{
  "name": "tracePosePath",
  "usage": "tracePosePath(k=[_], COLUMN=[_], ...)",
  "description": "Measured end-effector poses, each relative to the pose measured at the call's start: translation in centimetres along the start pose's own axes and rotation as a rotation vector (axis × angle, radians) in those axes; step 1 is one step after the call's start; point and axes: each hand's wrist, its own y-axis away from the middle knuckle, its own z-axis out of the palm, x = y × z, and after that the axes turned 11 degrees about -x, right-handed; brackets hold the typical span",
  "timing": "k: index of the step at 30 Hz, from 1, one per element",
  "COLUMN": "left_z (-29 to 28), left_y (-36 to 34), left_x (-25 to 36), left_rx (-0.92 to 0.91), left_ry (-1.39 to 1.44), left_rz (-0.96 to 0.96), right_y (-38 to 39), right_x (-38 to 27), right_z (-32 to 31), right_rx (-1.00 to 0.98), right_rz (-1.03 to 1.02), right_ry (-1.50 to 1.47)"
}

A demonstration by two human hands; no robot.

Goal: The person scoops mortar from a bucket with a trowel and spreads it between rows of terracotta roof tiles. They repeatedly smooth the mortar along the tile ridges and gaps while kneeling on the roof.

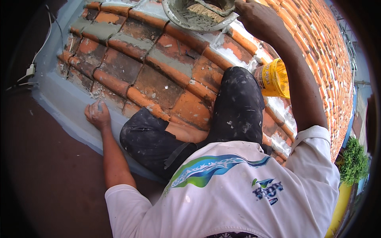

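A round, mortar-smeared bucket (197, 27) of wet grey mortar (196, 18) stands on the roof tiles at the top, partly cut off by the picture's edge. My right hand (256, 18) is closed at its right rim, the fingertips partly hidden. A thin, mortar-coated curved piece (214, 8) lies across the bucket's mouth; I cannot tell whether it is the handle. At the left, my left hand (98, 115) rests with curled fingers on the grey-coated ledge (67, 103), just below some crumbled mortar bits (97, 95). Whatever its fingers hold is hidden.
Clay roof tiles (154, 87) slope around my bent knees, several with grey mortar smears on their ridges. A yellow bucket (276, 79) lies tilted by my right knee, beside a white-coated strip (234, 55). White cables with a plug (31, 70) hang at the far left wall.
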Motion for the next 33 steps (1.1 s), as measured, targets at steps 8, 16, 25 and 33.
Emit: tracePosePath(k=[8, 16, 25, 33], left_z=[-0.1, 0.0, 0.6, 0.2], left_y=[0.0, -0.3, -0.4, -0.6], left_x=[0.1, -0.4, -1.5, -1.3], left_rx=[-0.021, -0.01, 0.035, 0.025], left_ry=[0.025, 0.022, 0.031, 0.081], left_rz=[-0.009, 0.046, 0.127, 0.149], right_y=[-10.2, -10.8, 9.8, 22.3], right_x=[-3.2, -5.0, 7.3, 13.3], right_z=[7.9, 6.4, -10.8, 2.3], right_rx=[-0.175, -0.252, -0.058, -0.458], right_rz=[0.003, 0.037, 0.513, 0.723], right_ry=[0.287, 0.151, -0.245, -0.32])
